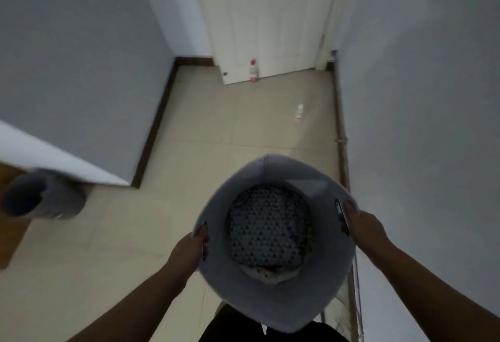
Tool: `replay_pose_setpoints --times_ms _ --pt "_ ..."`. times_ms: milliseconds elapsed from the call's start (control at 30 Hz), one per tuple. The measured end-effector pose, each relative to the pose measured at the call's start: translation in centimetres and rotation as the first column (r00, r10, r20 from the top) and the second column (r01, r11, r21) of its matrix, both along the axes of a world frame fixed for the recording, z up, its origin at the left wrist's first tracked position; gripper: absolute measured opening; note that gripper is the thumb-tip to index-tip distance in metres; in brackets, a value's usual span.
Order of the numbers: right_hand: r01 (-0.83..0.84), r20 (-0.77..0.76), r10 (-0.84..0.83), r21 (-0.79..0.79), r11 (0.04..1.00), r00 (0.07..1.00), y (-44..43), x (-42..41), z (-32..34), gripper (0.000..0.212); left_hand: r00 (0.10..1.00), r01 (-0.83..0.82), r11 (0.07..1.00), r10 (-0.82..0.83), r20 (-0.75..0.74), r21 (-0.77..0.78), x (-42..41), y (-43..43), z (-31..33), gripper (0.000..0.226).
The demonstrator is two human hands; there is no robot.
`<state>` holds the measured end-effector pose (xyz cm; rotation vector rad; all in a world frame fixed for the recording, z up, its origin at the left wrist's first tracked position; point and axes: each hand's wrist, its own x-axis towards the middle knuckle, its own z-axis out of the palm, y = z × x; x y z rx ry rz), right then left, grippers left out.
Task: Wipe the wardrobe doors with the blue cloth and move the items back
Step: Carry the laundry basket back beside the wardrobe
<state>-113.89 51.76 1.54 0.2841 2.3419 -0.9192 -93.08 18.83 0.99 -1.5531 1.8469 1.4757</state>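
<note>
I am carrying the grey basket [273, 298] upright at waist height, left hand [189, 249] and right hand [362, 222] each clamping opposite rim handles. The patterned bundle [267, 228], cloth I think, is lying inside. The wall [422, 98] is standing nearer my right.

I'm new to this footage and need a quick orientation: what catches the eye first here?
A grey fabric basket, low and centre, is held by its rim by the left hand and right hand, with triangle-patterned cloth inside. Beyond it, a red-capped bottle stands by the white door.
</note>
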Motion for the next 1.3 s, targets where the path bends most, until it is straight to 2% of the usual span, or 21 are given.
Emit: replay_pose_setpoints --times_ms 67,200,333,500,600,700,867,1000,1100,1300 --pt "-0.166 0.011 0.166 -0.006 0.986 0.986 -3.7 -0.7 0.1 0.047 0.991 -0.134 0.991 0.134 -0.012 0.002 3.8 -0.4 0.2 0.052" --pt "-0.454 0.011 0.454 0.02 0.891 0.891 -12.1 0.3 0.7 0.006 0.917 -0.398 0.917 0.398 -0.041 -0.001 12.0 -1.3 0.6 0.054" --pt "-0.612 0.038 0.611 -0.006 0.791 0.79 -20.7 4.2 1.0 0.006 0.805 -0.592 0.806 0.589 -0.062 -0.02 20.8 -1.4 0.7 0.057" --pt "-0.75 0.009 0.75 -0.011 0.662 0.661 -31.1 12.2 1.5 0.006 0.601 -0.799 0.602 0.795 -0.087 -0.015 32.3 -1.0 0.0 0.049" --pt "-0.819 0.016 0.819 0.005 0.573 0.573 -36.5 18.3 2.0 0.006 0.53 -0.847 0.531 0.838 -0.127 -0.027 38.3 -1.2 0.1 0.045" --pt "-0.878 0.027 0.877 0.013 0.479 0.479 -40.6 24.3 2.7 0.012 0.488 -0.871 0.491 0.861 -0.144 -0.015 43.1 -1.3 0.4 0.057" --pt "-0.935 0.021 0.935 0.025 0.353 0.354 -45.2 31.5 3.5 0.013 0.323 -0.94 0.337 0.932 -0.161 0.062 48.7 -1.2 1.5 0.076" --pt "-0.951 0.032 0.95 0.034 0.308 0.309 -48.1 34.8 2.9 0.012 0.192 -0.978 0.201 0.973 -0.125 0.061 51.5 -2.2 1.4 0.09" --pt "-0.965 0.051 0.964 0.037 0.261 0.263 -51.0 36.3 2.3 0.016 0.172 -0.985 0.174 0.977 -0.123 0.011 53.0 -4.2 1.6 0.09" --pt "-0.995 0.078 0.992 0.018 0.102 0.103 -59.4 40.3 1.5 0.016 0.104 -0.994 0.101 0.99 -0.092 -0.038 55.5 -10.0 2.5 0.086"
